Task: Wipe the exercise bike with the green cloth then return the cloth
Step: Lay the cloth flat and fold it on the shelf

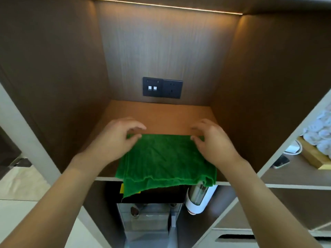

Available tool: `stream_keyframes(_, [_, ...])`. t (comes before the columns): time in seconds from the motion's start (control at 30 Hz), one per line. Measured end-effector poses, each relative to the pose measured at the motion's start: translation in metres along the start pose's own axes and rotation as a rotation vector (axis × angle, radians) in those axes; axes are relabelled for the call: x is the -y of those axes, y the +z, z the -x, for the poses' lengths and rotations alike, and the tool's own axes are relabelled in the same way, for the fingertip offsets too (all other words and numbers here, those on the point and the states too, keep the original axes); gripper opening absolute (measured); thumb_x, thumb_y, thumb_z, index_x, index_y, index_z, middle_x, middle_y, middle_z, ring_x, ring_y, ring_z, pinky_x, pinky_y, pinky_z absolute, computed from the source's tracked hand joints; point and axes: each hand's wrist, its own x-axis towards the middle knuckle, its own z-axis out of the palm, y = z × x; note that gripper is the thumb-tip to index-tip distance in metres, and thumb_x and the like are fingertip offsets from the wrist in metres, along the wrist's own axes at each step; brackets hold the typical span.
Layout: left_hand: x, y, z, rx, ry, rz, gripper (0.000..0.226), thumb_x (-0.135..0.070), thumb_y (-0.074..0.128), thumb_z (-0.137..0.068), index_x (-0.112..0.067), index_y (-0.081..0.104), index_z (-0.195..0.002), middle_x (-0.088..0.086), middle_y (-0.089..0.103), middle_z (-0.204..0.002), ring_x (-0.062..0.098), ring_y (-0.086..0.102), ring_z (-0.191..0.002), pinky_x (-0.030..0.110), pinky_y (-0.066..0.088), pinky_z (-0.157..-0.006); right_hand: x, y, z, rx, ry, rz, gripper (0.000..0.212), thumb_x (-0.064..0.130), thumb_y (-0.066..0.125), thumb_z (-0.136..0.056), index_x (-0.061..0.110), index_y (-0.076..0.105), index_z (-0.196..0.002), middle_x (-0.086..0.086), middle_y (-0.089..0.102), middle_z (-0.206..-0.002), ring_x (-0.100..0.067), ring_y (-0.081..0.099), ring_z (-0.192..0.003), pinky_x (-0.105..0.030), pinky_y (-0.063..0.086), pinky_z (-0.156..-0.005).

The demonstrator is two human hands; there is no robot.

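Observation:
The green cloth (164, 161) lies folded flat on the brown shelf (161, 115) of a wooden cabinet niche, its near edge drooping over the shelf's front. My left hand (116, 138) pinches the cloth's far left corner between thumb and fingers. My right hand (213, 140) pinches the far right corner the same way. Both forearms reach in from the bottom of the view. The exercise bike is out of view.
A black socket and switch plate (162, 88) sits on the niche's back wall. Below the shelf hang a white cup dispenser (198, 199) and a grey water machine (148, 222). To the right, a side shelf holds rolled white towels (320, 129) and a phone (281, 161).

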Motion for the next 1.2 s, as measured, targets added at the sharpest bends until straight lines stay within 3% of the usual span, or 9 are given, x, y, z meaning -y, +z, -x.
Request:
stream_keyframes(0.13, [-0.016,0.035,0.015,0.192,0.075,0.085,0.025,-0.033,0.07,-0.097,-0.038,0.075,-0.12,-0.021,0.067,-0.129,-0.005,0.058,-0.124,0.026,0.044,-0.111,0.023,0.028,0.031,0.072,-0.029,-0.002,0.029,0.034,0.063,-0.102,0.021,0.07,-0.127,-0.001,0.064,-0.129,-0.026,0.058,-0.122,-0.045,0.052,-0.1])
stream_keyframes(0.3, [-0.012,0.027,0.03,0.197,0.007,0.017,0.029,-0.025,0.067,-0.101,-0.034,0.074,-0.128,-0.017,0.061,-0.141,0.006,0.051,-0.134,0.036,0.038,-0.117,0.015,0.037,0.027,0.2,-0.11,0.09,0.045,0.034,0.047,-0.111,0.023,0.049,-0.155,0.004,0.044,-0.162,-0.021,0.039,-0.149,-0.043,0.036,-0.12])
stream_keyframes(0.47, [-0.032,-0.002,0.038,0.236,-0.049,-0.036,0.016,-0.049,0.062,-0.097,-0.045,0.078,-0.099,-0.025,0.074,-0.085,0.0,0.068,-0.082,0.032,0.058,-0.069,0.008,0.024,-0.008,0.292,-0.196,0.08,0.046,0.022,0.055,-0.108,0.036,0.053,-0.152,0.014,0.037,-0.166,-0.013,0.019,-0.159,-0.054,0.005,-0.129])
stream_keyframes(0.53, [-0.038,-0.001,0.032,0.21,-0.012,-0.077,0.018,-0.048,0.061,-0.097,-0.041,0.077,-0.101,-0.022,0.073,-0.087,0.002,0.067,-0.081,0.035,0.058,-0.07,0.008,0.018,-0.01,0.177,-0.224,0.142,0.045,0.013,0.06,-0.103,0.034,0.063,-0.143,0.011,0.049,-0.158,-0.018,0.031,-0.154,-0.055,0.013,-0.126])
stream_keyframes(0.6, [-0.039,0.008,0.025,0.185,0.053,-0.071,0.016,-0.038,0.065,-0.099,-0.04,0.076,-0.11,-0.023,0.07,-0.109,-0.001,0.063,-0.103,0.029,0.055,-0.09,0.011,0.015,-0.003,0.06,-0.216,0.14,0.04,0.01,0.064,-0.098,0.031,0.071,-0.131,0.01,0.061,-0.142,-0.022,0.047,-0.138,-0.049,0.031,-0.116])
stream_keyframes(0.77, [-0.036,0.04,0.016,0.287,0.04,-0.021,0.036,-0.038,0.06,-0.103,-0.04,0.063,-0.139,-0.021,0.047,-0.155,0.003,0.039,-0.146,0.034,0.029,-0.123,0.019,0.02,0.024,0.133,-0.2,-0.006,0.027,0.021,0.066,-0.099,0.024,0.073,-0.126,0.009,0.066,-0.13,-0.02,0.062,-0.119,-0.045,0.054,-0.097])
stream_keyframes(0.9, [-0.033,0.043,0.024,0.314,0.049,-0.025,0.037,-0.049,0.053,-0.104,-0.041,0.064,-0.138,-0.022,0.058,-0.144,0.0,0.046,-0.137,0.033,0.034,-0.12,0.008,0.02,0.043,0.156,-0.15,-0.031,0.037,0.014,0.056,-0.105,0.023,0.067,-0.139,0.013,0.057,-0.15,-0.016,0.055,-0.136,-0.038,0.049,-0.109])
stream_keyframes(1.03, [-0.043,0.036,0.036,0.246,0.055,0.014,0.036,-0.052,0.056,-0.101,-0.04,0.066,-0.133,-0.025,0.063,-0.111,-0.002,0.055,-0.11,0.023,0.046,-0.092,-0.004,0.019,0.059,0.101,-0.195,-0.105,0.044,-0.003,0.056,-0.099,0.018,0.071,-0.135,0.007,0.061,-0.148,-0.019,0.059,-0.136,-0.037,0.049,-0.112])
stream_keyframes(1.2, [-0.059,0.045,0.045,0.272,0.042,-0.085,0.043,-0.049,0.056,-0.102,-0.032,0.065,-0.14,-0.017,0.054,-0.146,0.004,0.044,-0.139,0.031,0.035,-0.117,-0.01,0.021,0.076,0.078,-0.225,-0.176,0.036,0.006,0.059,-0.103,0.015,0.071,-0.135,0.005,0.06,-0.15,-0.016,0.056,-0.14,-0.041,0.047,-0.114])
